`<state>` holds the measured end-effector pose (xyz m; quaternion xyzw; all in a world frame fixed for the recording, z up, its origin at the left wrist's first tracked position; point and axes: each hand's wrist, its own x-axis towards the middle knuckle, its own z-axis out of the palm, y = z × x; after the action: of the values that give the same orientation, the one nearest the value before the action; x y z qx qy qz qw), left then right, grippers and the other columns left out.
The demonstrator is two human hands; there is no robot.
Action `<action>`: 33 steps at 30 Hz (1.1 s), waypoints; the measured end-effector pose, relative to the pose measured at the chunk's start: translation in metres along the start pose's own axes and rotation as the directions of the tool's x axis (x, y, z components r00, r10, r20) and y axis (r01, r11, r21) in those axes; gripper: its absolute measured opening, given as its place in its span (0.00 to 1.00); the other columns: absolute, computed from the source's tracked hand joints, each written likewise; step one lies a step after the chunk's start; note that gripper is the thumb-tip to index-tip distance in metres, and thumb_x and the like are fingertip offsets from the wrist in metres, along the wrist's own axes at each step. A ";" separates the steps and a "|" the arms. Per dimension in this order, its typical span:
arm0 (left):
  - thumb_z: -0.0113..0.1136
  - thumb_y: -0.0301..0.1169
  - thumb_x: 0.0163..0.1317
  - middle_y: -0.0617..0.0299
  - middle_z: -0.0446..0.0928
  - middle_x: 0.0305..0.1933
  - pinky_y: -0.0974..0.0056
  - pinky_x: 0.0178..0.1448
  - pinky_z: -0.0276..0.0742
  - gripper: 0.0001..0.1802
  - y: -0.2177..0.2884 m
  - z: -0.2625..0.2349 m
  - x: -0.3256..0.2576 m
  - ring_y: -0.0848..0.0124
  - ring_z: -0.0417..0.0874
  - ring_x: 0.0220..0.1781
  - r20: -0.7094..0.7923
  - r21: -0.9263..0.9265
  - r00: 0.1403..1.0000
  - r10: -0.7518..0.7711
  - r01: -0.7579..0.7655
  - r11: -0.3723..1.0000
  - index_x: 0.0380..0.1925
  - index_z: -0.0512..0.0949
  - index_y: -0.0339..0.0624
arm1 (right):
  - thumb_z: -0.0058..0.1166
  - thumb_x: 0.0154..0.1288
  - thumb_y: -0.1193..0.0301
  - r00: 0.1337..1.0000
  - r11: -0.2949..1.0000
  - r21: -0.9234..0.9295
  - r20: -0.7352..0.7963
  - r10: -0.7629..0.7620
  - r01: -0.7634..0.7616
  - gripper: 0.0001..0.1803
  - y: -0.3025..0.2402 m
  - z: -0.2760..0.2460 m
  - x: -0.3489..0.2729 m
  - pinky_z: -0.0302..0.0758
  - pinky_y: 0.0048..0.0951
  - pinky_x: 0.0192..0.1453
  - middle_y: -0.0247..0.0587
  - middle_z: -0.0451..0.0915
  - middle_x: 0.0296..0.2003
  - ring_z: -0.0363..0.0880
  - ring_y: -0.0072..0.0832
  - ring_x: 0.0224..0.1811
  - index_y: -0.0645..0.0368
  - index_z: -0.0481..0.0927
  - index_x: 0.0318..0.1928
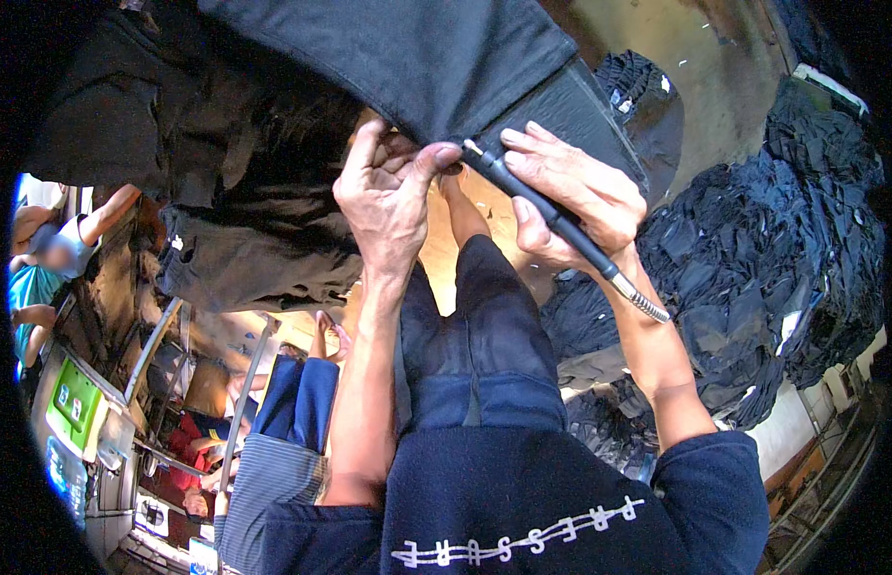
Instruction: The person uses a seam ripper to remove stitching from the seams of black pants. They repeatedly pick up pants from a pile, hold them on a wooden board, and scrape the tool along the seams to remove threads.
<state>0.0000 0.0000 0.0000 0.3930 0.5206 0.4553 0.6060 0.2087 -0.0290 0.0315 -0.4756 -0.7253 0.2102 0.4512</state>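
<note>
My right hand [585,196] grips a black rotary handpiece [559,220], a pen-shaped tool with a springy metal sleeve at its rear end. The tool's pale tip points up and left, close to my left thumb. My left hand [388,187] is closed, thumb and curled fingers together at the lower edge of a dark garment [427,57]. Cloth between those fingers is mostly hidden. The garment lies over a flat black board [570,115], whose bare end shows beyond the cloth. My right fingertips are beside this end, and I cannot tell whether they touch it.
Large heaps of dark garments [733,249] lie on the right. More dark cloth [264,249] hangs or lies at the left. Other people [297,393] are at the lower left, near metal rails and a green-lidded container [74,407]. Brown floor [719,96] shows at upper right.
</note>
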 end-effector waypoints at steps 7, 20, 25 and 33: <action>0.75 0.16 0.67 0.54 0.86 0.41 0.66 0.49 0.91 0.20 0.001 0.001 0.000 0.67 0.93 0.44 -0.021 -0.013 1.000 -0.007 0.006 1.000 0.54 0.75 0.26 | 0.65 0.62 0.77 0.998 0.999 0.025 0.053 -0.030 0.029 0.15 0.001 0.000 0.001 0.88 0.55 0.65 0.55 0.92 0.43 0.94 0.52 0.53 0.73 0.90 0.48; 0.73 0.15 0.68 0.53 0.85 0.41 0.64 0.48 0.93 0.24 -0.003 0.001 -0.001 0.65 0.93 0.43 -0.026 0.004 0.999 0.026 -0.026 1.000 0.60 0.74 0.23 | 0.73 0.64 0.73 1.000 0.999 -0.021 0.010 0.024 -0.024 0.15 -0.001 0.002 0.000 0.88 0.53 0.65 0.54 0.93 0.42 0.95 0.50 0.52 0.70 0.91 0.48; 0.74 0.15 0.67 0.53 0.85 0.42 0.63 0.49 0.94 0.26 -0.004 0.002 -0.001 0.66 0.92 0.43 -0.009 -0.056 1.000 0.014 -0.015 0.998 0.62 0.74 0.25 | 0.70 0.61 0.76 0.998 0.996 -0.048 -0.012 0.069 -0.070 0.15 -0.003 0.002 -0.001 0.89 0.52 0.65 0.52 0.93 0.43 0.95 0.49 0.52 0.70 0.91 0.47; 0.78 0.17 0.65 0.55 0.85 0.43 0.63 0.49 0.93 0.32 -0.009 0.000 -0.001 0.68 0.91 0.44 -0.022 -0.092 1.000 0.008 -0.010 0.996 0.66 0.74 0.26 | 0.65 0.61 0.77 0.998 0.994 -0.086 -0.007 0.063 -0.063 0.17 -0.001 0.000 0.000 0.88 0.56 0.65 0.64 0.91 0.43 0.94 0.54 0.53 0.77 0.89 0.49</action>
<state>0.0010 -0.0037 -0.0087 0.3621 0.5038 0.4859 0.6156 0.2080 -0.0296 0.0326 -0.5175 -0.7175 0.1920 0.4249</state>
